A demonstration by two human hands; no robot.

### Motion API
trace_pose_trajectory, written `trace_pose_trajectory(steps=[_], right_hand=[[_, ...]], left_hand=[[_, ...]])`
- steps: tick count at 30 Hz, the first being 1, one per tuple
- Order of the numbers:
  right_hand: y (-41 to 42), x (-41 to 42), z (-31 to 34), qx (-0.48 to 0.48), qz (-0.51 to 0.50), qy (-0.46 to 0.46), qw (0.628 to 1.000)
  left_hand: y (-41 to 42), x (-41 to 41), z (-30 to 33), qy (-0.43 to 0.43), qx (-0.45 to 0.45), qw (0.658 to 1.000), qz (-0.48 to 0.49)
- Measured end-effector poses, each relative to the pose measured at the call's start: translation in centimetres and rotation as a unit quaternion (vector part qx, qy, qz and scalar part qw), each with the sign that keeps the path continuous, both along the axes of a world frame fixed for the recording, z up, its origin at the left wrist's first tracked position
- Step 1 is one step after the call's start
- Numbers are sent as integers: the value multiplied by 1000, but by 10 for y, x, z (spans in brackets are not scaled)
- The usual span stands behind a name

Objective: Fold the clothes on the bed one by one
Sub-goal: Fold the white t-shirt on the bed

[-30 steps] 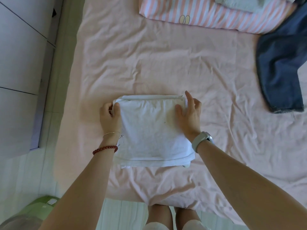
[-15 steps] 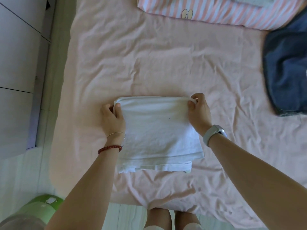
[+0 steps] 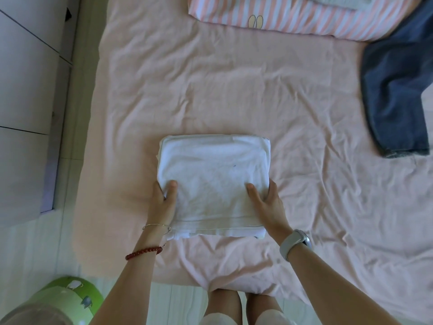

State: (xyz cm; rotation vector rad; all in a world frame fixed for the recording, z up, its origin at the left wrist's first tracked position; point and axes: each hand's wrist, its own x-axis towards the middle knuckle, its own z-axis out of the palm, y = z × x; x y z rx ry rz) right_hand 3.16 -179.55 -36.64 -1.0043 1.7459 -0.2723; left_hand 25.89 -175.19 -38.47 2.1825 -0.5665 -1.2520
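Note:
A white garment, folded into a thick rectangle, lies on the pink bed sheet near the bed's front edge. My left hand grips its left side, thumb on top and fingers tucked under the edge. On the right side my right hand holds it the same way, thumb on top, fingers round the edge. A pair of dark blue jeans lies unfolded at the far right of the bed.
A pink striped pillow sits at the head of the bed with a pale folded cloth on it. Grey cabinets stand to the left. A green round object sits on the floor at bottom left.
Both hands have slid from the garment's far corners down to the near half of its sides and now grip the edges. The garment looks neater and more squared.

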Motion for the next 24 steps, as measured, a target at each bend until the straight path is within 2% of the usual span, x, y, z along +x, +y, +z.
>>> trace_pose_trajectory(steps=[4,10,19,22,24], right_hand=[[-2,-4,2,-2,26,-37,999],[-7,-5,14,-121,11,-50,991],[-115,20,40,-268,7,-92,959],[-151,25,30,-273,-5,-75,959],[-167,26,18,-198,-4,-49,979]], left_hand=[[-2,-6,4,-17,-28,999,16],[-14,-18,21,-96,-135,986,7],[-124,6,57,-123,-314,941,25],[-162,17,50,-88,-293,951,38],[-174,21,30,-47,-203,977,38]])
